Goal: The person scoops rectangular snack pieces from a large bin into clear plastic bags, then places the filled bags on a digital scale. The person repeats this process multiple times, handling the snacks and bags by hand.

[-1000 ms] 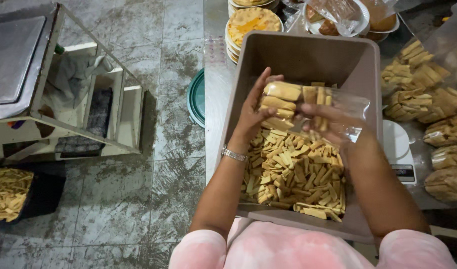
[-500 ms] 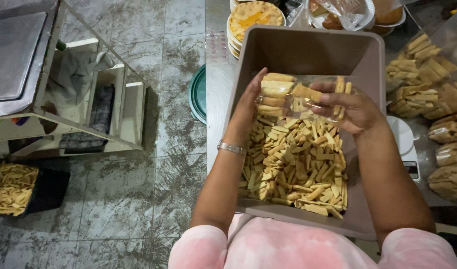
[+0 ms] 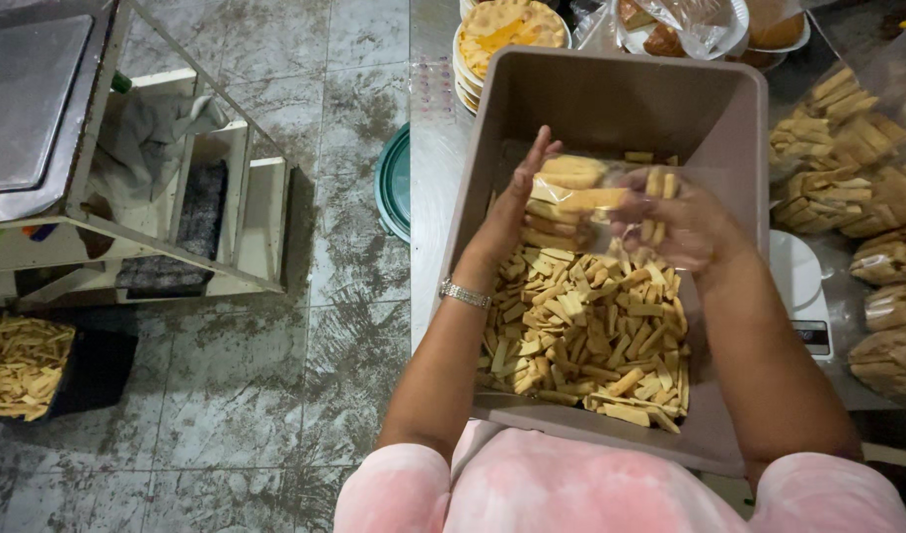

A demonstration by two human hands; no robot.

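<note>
A clear plastic bag [image 3: 581, 197] partly filled with yellow biscuit sticks hangs over a large grey-brown tub [image 3: 611, 99]. My left hand [image 3: 517, 202] presses flat against the bag's left side, a metal bracelet on its wrist. My right hand [image 3: 685, 227] grips the bag's right side, seen through the plastic and a little blurred. Below the bag, a heap of loose biscuit sticks [image 3: 586, 331] fills the near half of the tub.
Several filled bags of sticks [image 3: 848, 168] lie at the right by a white scale [image 3: 798, 286]. Plates with pastries [image 3: 507, 30] stand behind the tub. A green lid [image 3: 394, 183] lies on the tiled floor. At left are a metal-topped stand [image 3: 38, 99] and a black container of sticks [image 3: 24, 365].
Both hands have lifted the bag slightly and shifted it toward the far side of the tub. The right hand has closed more around the bag's side.
</note>
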